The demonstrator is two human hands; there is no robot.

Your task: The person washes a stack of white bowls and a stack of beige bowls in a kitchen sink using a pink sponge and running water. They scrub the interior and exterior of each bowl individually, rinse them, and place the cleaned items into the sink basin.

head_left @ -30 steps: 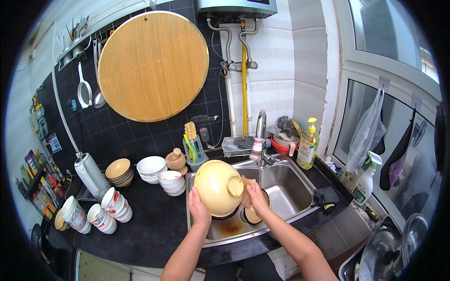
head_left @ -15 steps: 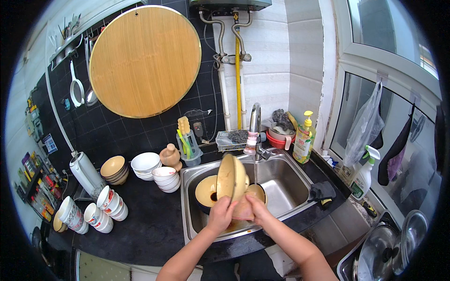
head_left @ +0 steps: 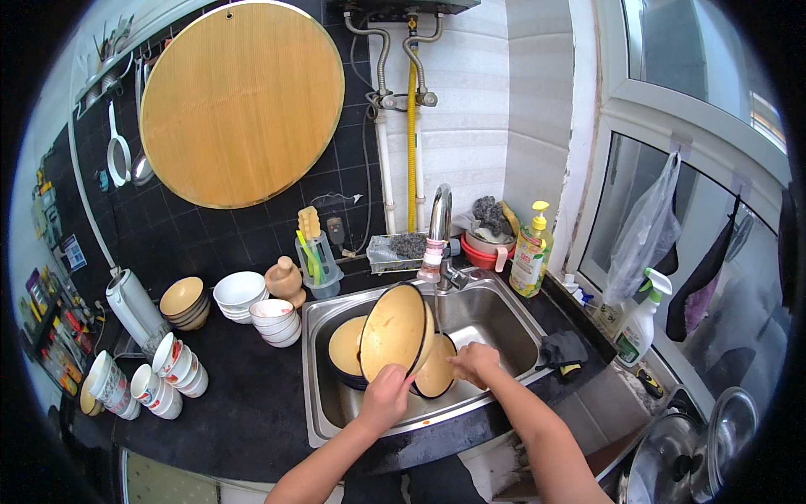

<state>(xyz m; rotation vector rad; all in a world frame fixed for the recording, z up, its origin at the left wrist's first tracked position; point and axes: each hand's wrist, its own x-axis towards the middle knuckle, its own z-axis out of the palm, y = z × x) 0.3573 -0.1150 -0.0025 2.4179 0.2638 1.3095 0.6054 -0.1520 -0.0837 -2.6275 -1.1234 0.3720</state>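
Note:
A large yellow bowl with a dark rim (head_left: 392,331) is tilted up over the sink, its inside facing me. My left hand (head_left: 387,396) grips its lower edge. My right hand (head_left: 476,365) is closed, fingertips at the rim of a smaller yellow bowl (head_left: 436,371) in the sink; what it holds, if anything, I cannot make out. Another yellow bowl (head_left: 342,346) lies in the sink's left part, partly covered by the raised one. A thin stream of water runs from the faucet (head_left: 441,220) behind the raised bowl's right edge.
The steel sink (head_left: 512,323) is set in a black counter (head_left: 227,395). To its left stand stacked yellow bowls (head_left: 185,304), white bowls (head_left: 241,291) and patterned cups (head_left: 172,357). A soap bottle (head_left: 529,256) and a dark cloth (head_left: 563,349) are at its right.
The bowl in my left hand has turned so its inside faces me more. My right hand has moved right, away from it; the pinkish cloth seen there before no longer shows clearly.

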